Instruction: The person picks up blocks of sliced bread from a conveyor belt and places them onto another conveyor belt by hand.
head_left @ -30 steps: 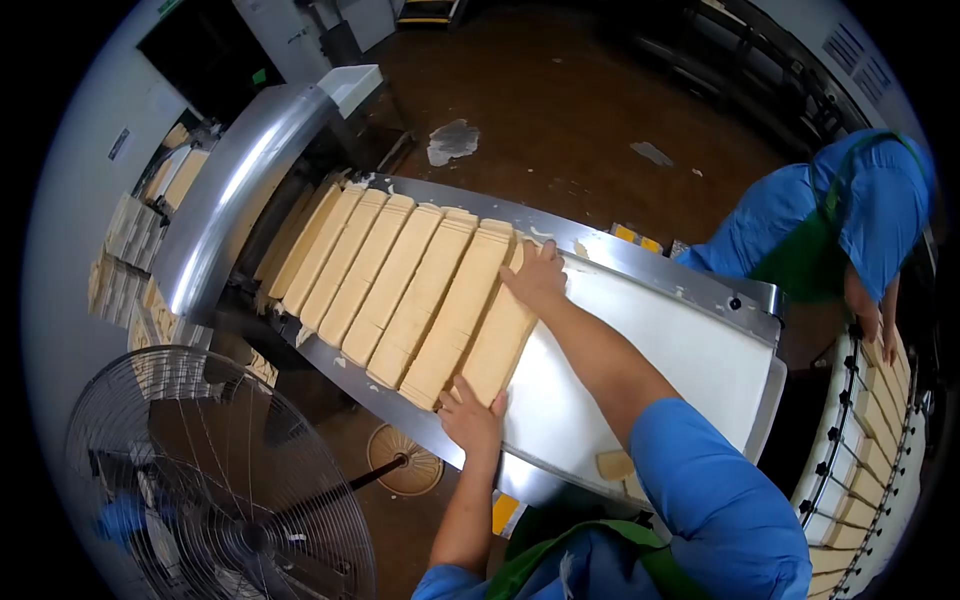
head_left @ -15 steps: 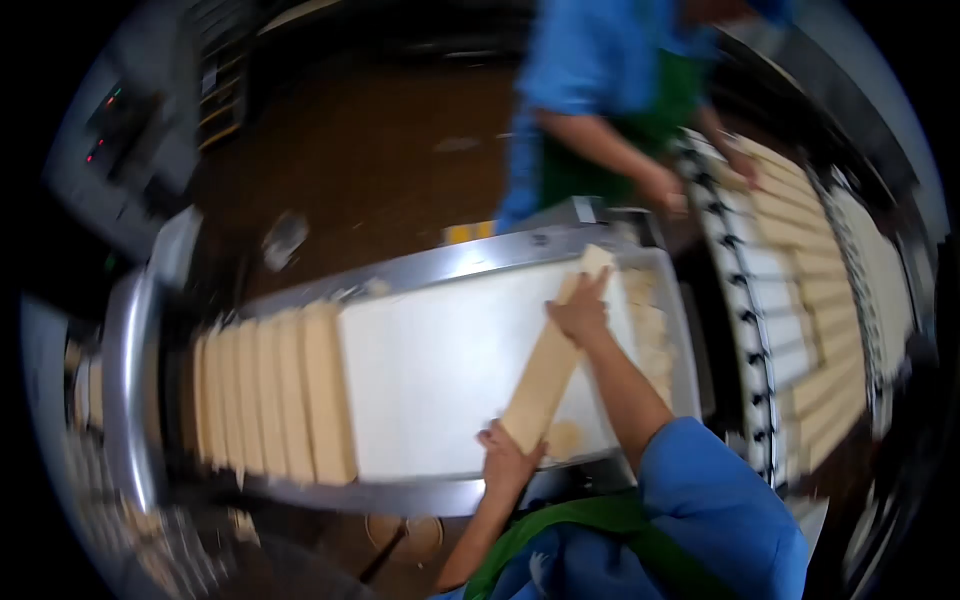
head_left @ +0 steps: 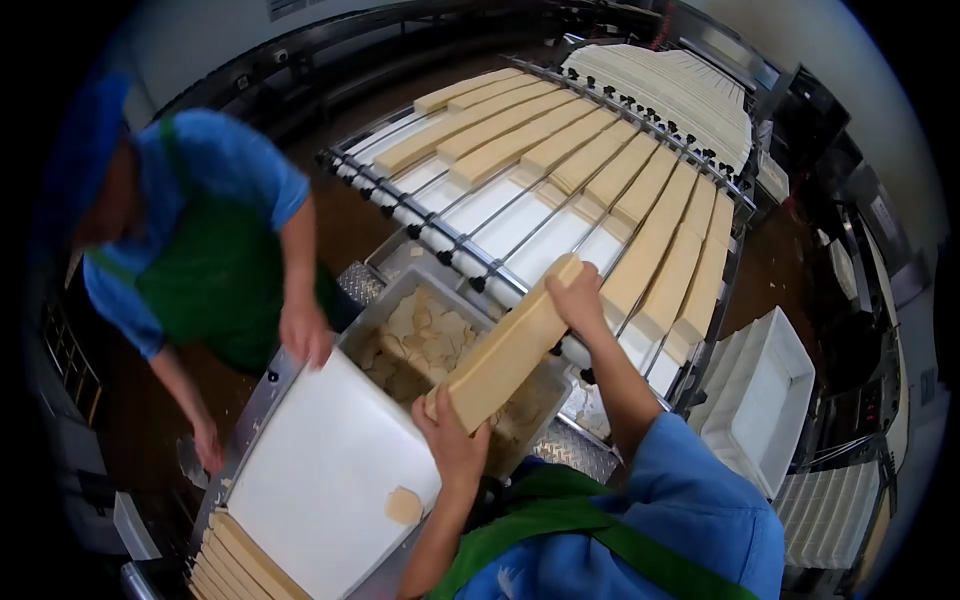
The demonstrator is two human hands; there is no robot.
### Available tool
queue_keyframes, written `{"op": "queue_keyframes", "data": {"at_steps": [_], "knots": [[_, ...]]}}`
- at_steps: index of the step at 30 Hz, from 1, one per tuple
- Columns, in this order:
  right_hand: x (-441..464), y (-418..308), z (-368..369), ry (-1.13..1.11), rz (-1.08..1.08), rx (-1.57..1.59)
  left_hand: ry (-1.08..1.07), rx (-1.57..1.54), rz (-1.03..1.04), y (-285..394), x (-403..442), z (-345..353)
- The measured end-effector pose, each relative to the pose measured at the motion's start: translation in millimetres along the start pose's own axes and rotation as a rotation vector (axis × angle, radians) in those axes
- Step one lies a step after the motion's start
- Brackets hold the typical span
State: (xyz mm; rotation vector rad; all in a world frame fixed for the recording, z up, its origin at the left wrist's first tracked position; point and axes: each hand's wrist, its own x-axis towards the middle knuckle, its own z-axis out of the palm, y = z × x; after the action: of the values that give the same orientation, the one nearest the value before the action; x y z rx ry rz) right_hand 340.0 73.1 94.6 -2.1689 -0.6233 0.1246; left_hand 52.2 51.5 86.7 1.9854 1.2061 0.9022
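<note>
A long stack of pale dough strips (head_left: 508, 345) is held between both hands, slanting over a grey bin (head_left: 455, 280) of dough scraps. My left hand (head_left: 453, 440) grips its near lower end, with the fingers wrapped round the side. At the upper far end, my right hand (head_left: 583, 300) is closed round the stack, beside the edge of a slatted white conveyor (head_left: 480, 225). On that conveyor, several similar stacks (head_left: 595, 165) lie in lanes between metal rods. Below left is a white belt (head_left: 320, 470) with a small dough piece (head_left: 404, 506) on it.
A co-worker (head_left: 200, 230) in blue with a green apron stands at the left, one hand over the white belt's corner. More dough strips (head_left: 240, 562) lie at the lower left. White crates (head_left: 765, 400) stand at the right. A ribbed white belt (head_left: 670, 95) runs beyond the rods.
The view has swung right, from the white belt to the slatted conveyor. Both hands have lifted a stack off the belt and carried it over the scrap bin. The co-worker now appears at the left.
</note>
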Motion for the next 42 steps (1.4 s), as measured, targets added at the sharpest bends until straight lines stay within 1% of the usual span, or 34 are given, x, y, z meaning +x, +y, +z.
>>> {"op": "queue_keyframes", "data": {"at_steps": [2,3,4,5,6,7,9,12,16,18,19,21,23,25,26,27,28,29,30,31,32,33,34,35,37,39,41,42], "knots": [[40,18,-18,0.024,0.020,-0.001,-0.040,-0.022,0.140,19,18,27],[61,23,-26,-0.086,0.057,-0.183,-0.041,-0.016,0.147,27,26,38],[79,30,-33,-0.199,0.093,-0.364,-0.111,-0.062,0.129,35,35,48],[98,41,-36,-0.201,0.094,-0.354,-0.178,-0.107,0.107,42,42,58],[119,54,-34,-0.273,0.068,-0.506,-0.173,-0.099,0.110,48,49,65],[138,67,-31,-0.347,0.038,-0.656,-0.223,-0.112,0.123,53,57,72],[166,80,-31,-0.328,0.013,-0.633,-0.322,-0.134,0.144,60,71,82],[194,87,-31,-0.280,0.006,-0.652,-0.335,-0.094,0.153,60,83,102],[203,86,-33,-0.357,0.060,-0.575,-0.323,-0.063,0.097,60,88,119],[206,94,-30,-0.266,0.046,-0.596,-0.352,-0.124,0.058,59,90,125],[208,97,-29,-0.272,0.035,-0.587,-0.340,-0.115,0.057,58,92,129],[212,100,-29,-0.184,0.042,-0.623,-0.392,-0.087,0.080,59,96,138],[215,103,-30,-0.171,0.013,-0.621,-0.385,-0.097,0.068,64,98,145],[220,113,-29,-0.082,-0.068,-0.730,-0.434,-0.127,0.031,66,101,152],[227,120,-29,-0.075,-0.044,-0.722,-0.426,-0.046,0.091,62,102,159],[237,133,-24,-0.074,-0.039,-0.705,-0.458,-0.160,0.076,66,106,163],[239,168,-3,0.172,-0.196,-0.778,-0.402,-0.093,0.246,48,109,182],[243,161,-14,0.050,-0.105,-0.602,-0.400,-0.054,0.257,47,111,196],[234,154,-13,0.092,-0.121,-0.619,-0.480,-0.245,0.268,33,120,215],[231,151,-4,0.149,-0.109,-0.560,-0.472,-0.336,0.310,28,124,227],[216,123,-16,0.048,-0.114,-0.652,-0.399,-0.336,0.237,37,121,237],[211,125,-8,0.032,-0.220,-0.640,-0.437,-0.276,0.123,46,126,237],[193,97,-12,-0.040,-0.237,-0.629,-0.392,-0.319,0.124,46,123,240],[168,72,-15,-0.111,-0.249,-0.637,-0.403,-0.251,0.081,43,121,241],[137,74,0,-0.176,-0.497,-0.542,-0.285,-0.377,-0.003,54,110,216],[99,61,5,-0.326,-0.682,-0.448,-0.183,-0.396,-0.015,41,96,197],[71,55,16,-0.478,-0.795,-0.355,-0.119,-0.399,0.000,30,79,172],[57,49,18,-0.551,-0.832,-0.353,-0.050,-0.250,-0.011,23,65,156]]}}
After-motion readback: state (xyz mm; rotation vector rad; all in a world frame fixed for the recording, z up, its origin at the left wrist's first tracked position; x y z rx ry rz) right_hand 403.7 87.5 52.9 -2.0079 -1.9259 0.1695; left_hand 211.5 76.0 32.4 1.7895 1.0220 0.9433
